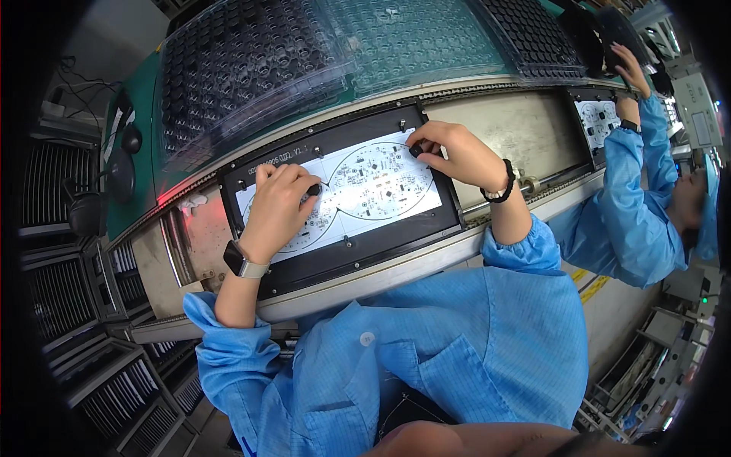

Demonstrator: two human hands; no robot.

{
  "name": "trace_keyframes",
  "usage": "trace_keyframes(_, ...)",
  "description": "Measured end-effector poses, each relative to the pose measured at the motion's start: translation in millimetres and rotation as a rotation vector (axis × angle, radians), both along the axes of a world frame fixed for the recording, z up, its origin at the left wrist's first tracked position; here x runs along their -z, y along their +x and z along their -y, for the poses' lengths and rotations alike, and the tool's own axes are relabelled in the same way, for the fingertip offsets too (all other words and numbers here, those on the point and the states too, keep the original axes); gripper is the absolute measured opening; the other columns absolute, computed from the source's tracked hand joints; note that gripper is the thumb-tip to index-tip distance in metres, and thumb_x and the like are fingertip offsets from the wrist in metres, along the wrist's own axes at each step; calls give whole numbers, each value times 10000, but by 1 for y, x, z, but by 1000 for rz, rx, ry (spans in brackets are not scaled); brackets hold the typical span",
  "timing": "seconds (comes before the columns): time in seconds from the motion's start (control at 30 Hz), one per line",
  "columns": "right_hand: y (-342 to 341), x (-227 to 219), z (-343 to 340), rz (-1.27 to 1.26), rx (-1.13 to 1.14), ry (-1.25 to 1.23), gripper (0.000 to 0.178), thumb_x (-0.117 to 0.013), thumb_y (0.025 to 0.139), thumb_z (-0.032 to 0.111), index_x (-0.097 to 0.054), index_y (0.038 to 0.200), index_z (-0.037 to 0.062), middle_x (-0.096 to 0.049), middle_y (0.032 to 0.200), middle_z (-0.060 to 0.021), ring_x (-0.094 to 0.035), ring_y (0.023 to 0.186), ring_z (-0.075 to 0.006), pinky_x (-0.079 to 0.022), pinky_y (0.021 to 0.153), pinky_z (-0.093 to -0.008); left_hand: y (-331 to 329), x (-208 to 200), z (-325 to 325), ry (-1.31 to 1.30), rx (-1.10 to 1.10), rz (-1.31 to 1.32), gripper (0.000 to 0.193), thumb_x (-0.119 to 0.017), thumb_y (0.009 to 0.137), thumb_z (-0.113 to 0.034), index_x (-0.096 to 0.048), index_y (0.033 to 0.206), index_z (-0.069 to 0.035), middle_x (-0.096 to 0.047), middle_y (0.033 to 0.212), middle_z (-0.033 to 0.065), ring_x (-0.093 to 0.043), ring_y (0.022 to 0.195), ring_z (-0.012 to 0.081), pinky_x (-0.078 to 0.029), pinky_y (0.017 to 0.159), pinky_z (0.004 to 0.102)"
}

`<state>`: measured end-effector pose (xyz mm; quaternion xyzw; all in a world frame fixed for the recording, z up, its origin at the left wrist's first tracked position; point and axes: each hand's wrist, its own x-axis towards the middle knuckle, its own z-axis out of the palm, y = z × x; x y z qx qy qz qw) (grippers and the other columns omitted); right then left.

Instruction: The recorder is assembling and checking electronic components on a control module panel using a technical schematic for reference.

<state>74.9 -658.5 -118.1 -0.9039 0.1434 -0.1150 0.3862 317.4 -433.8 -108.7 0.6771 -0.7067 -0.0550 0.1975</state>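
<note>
Our right hand [445, 152] is closed in a pinch at the board's 2 o'clock, gripping a small black round piece [416, 149] between thumb and fingertips. Our left hand [280, 202] lies over the board's 9 o'clock side, fingers curled, with a second black piece [313, 190] held between thumb and forefinger. Both pieces are short and stubby; we cannot tell which way their ends face, nor whether either touches the surface beneath.

Under our hands lies the white circuit board [365, 194], its long axis running from about half past two down to half past eight. A figure-eight outline is printed along that axis: one lobe toward 2 o'clock, mostly bare to our view, the other toward 8, partly covered by our left hand.

Around the board we see a black frame [396, 238], tilted the same way, and past its 6 o'clock edge a metal rail [365, 278]. Outward at 11 o'clock stands a clear tray [244, 76] filled with dark round pieces, at 1 o'clock a paler clear tray [419, 46], and near 2 o'clock a dark-filled tray [537, 38]. At 3 o'clock a co-worker [632, 206] in blue reaches over another framed board [598, 122]. Slotted racks [114, 388] stand toward 8 o'clock.
</note>
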Motion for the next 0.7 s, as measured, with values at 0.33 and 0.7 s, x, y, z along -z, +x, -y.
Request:
trace_keyframes(0.33,3,1,-3,-70,38,-126,234,-727,773,51,-677,993,-12,-672,906,-155,-663,805,-269,-538,746,-337,0,3,-1,-2,-14,16,227,-741,751,-87,-682,968,-66,-612,929,45,-548,880,232,-348,872,366)
trace_keyframes(0.7,8,-2,-11,-133,106,-226,220,-757,757,118,-685,909,-25,-664,811,-149,-657,729,-259,-534,687,-337,4,7,0,-4,-15,-2,240,-742,749,-79,-683,981,-67,-611,935,44,-531,883,248,-353,888,365)
